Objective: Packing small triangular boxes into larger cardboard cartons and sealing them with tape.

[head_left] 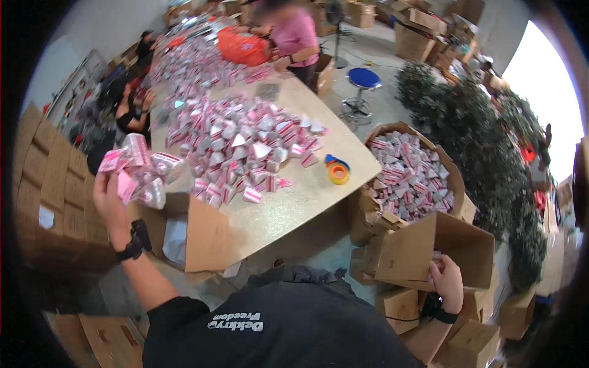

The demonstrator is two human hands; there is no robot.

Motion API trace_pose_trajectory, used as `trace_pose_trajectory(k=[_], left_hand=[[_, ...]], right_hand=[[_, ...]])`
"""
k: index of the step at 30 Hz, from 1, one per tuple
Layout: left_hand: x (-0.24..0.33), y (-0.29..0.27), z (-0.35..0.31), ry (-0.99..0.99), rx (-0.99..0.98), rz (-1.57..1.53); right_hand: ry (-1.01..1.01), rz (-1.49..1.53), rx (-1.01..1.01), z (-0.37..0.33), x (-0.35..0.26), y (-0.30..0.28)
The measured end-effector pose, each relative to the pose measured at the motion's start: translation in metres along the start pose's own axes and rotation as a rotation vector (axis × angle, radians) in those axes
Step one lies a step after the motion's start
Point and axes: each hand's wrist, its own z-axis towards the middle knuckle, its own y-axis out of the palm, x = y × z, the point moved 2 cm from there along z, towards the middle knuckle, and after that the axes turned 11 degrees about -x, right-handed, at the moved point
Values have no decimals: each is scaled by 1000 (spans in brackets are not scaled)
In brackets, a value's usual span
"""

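1. The packets partly hide the fingers of the left hand.
2. Whatever lies at the fingers of the right hand, by the mouth of the open carton, is too small to tell.
3. A flap of the left-hand box covers part of the pale sheet inside.
4. At the far end of the desk, small pieces blur together.
5. The pink-shirted person's head is blurred.
6. The lower edge cuts off the black shirt.

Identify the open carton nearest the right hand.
The carton just below the packet-filled carton in the picture; the right hand overlaps its rim, unlike the others.
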Motion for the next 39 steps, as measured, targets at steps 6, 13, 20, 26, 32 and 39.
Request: trace_pose_trajectory(k=[6, 13, 20, 26, 32, 39], left_hand=[[39, 61, -2, 155, -128, -327], [110, 247, -32, 109, -571, -606], [183, 427, -112, 98, -1044, -905], [207, 542, -218, -4, -1313, -983], [160, 593, -282, -416, -1585, -567], [118, 597, -323, -533, -1771, -438]], right_hand=[[-92, -82, 270, -11, 83, -31], [3, -58, 382, -18, 177, -62], [12, -367, 674, 17, 229, -40], [19, -211, 787, 12, 225, -29], [-14, -213, 747, -4, 234, -24], [-23, -210, 705, -2, 228, -26]])
